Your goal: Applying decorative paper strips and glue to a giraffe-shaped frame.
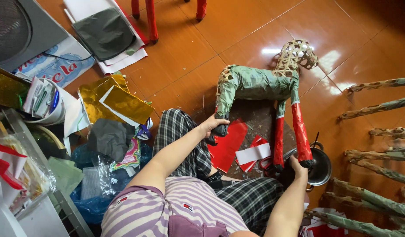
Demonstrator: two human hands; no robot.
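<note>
Sitting on the orange tiled floor (237, 35), the person holds a woven-bamboo animal frame partly wrapped in green paper (259, 83), which stands upright at about 1 o'clock from their lap. The left hand (215, 125) closes around the bottom of the frame's rear leg at 12 o'clock, fingers wrapped on its dark foot. The right hand (298, 164) reaches to 2 o'clock and touches the foot of a front leg covered in red paper (300, 134); whether its fingers are pinched shut or only resting there I cannot tell, since the wrist hides them. The head of the frame (297, 53) is bare lattice, so the step in hand looks like papering, with the body and legs covered and the head left. A next move would call for steadying the figure on its feet and keeping both grips low, so the thin legs do not twist.

Under the figure, at 12 to 1 o'clock, lie red paper sheets (229, 147) and white-and-red scraps (254, 153), beside a round metal pot (322, 166) just past the right hand. At 3 o'clock lie green-wrapped sticks in a row (378, 107), close enough to crowd any swing of the figure that way. At 9 to 10 o'clock sits a heap of gold foil sheets (119, 103), black paper and plastic bags. Red stool legs (150, 19) stand at 11 o'clock, well apart.
</note>
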